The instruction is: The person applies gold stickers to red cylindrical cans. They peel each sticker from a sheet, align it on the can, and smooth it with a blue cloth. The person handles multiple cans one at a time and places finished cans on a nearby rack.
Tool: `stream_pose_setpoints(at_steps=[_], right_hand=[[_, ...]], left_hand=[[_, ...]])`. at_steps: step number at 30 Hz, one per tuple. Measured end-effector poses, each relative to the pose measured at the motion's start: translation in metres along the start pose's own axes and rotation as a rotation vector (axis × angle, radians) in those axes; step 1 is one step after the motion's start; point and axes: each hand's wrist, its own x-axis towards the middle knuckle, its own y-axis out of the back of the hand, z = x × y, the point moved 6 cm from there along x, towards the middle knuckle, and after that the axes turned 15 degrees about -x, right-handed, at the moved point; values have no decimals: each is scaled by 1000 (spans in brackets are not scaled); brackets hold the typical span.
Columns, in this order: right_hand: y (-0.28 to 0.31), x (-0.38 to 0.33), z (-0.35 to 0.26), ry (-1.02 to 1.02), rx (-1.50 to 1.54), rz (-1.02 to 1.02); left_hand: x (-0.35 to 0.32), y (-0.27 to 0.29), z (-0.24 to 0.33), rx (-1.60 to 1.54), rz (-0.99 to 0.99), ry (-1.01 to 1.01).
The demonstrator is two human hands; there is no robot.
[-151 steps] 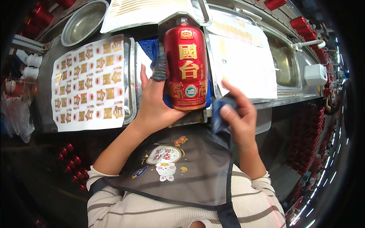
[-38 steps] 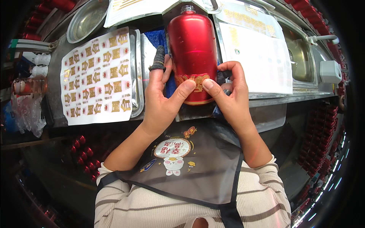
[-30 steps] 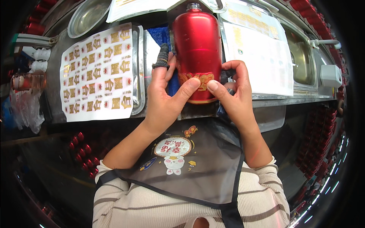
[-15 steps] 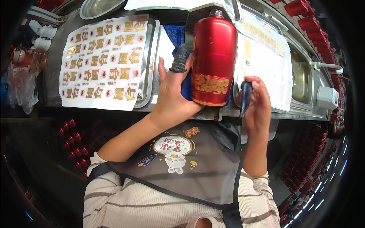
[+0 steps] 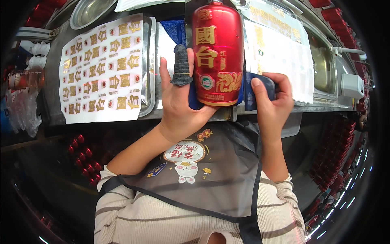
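Note:
A red bottle (image 5: pixel 218 49) with gold lettering and a gold dragon emblem lies tilted over the bench in front of me, its neck pointing away. Along its left side stretches my left hand (image 5: pixel 180 97), fingers straight and spread, with the thumb side against the bottle's base. A dark ribbed finger cover (image 5: pixel 181 65) with a band round it sits on one of those fingers. My right hand (image 5: pixel 276 95) pinches a flat dark blue scraper (image 5: pixel 260 87) between thumb and fingers, just right of the bottle's lower end. Blue cloth (image 5: pixel 172 29) shows behind the bottle.
To the left, a sheet of gold stickers (image 5: pixel 101 69) lies on a metal tray (image 5: pixel 150 81). Another sheet (image 5: pixel 280 69) with gold stickers lies at right, beside a sink (image 5: pixel 321 65) with a white tap (image 5: pixel 349 51). A metal bowl (image 5: pixel 91 14) stands at back left.
The bottle has turned about its length, bringing its gold lettering and round green sticker into view, and moved slightly left. My right hand has turned, showing the scraper's flat face.

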Motion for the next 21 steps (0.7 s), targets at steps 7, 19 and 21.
stream_pose_setpoints(at_steps=[7, 19, 21], right_hand=[[-12, -10, -10, 54, 143, -15], [4, 4, 16, -12, 157, 86], [-3, -12, -6, 148, 115, 148]], left_hand=[[1, 3, -14, 28, -88, 40], [0, 7, -5, 2, -3, 23], [-2, 7, 0, 58, 2, -80]])
